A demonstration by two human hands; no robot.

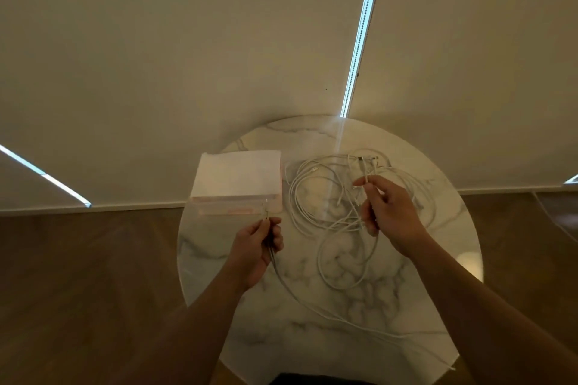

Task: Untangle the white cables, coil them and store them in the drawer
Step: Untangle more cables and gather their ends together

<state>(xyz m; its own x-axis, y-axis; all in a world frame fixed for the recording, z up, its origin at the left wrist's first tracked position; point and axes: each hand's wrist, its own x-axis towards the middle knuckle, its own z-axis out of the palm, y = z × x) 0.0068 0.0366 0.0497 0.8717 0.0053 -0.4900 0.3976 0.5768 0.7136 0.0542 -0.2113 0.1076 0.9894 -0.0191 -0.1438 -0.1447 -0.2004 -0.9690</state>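
Left grip [255,247] pinches one plug end, right grip [391,212] pinches another directly above the tangled white cables [316,218], so the right one's nearer.

Left hand [256,245], right hand [387,212], both raised, pinching.

Left grip [258,244] and right grip [389,212] each hide the stretch of the white cables [294,206] passing through them. Plug types at the cable ends [361,162]: too small to tell. Drawer [237,178] interior: blurred. Worktop [219,259] near edge: behind the forearms, cut by the bottom border.
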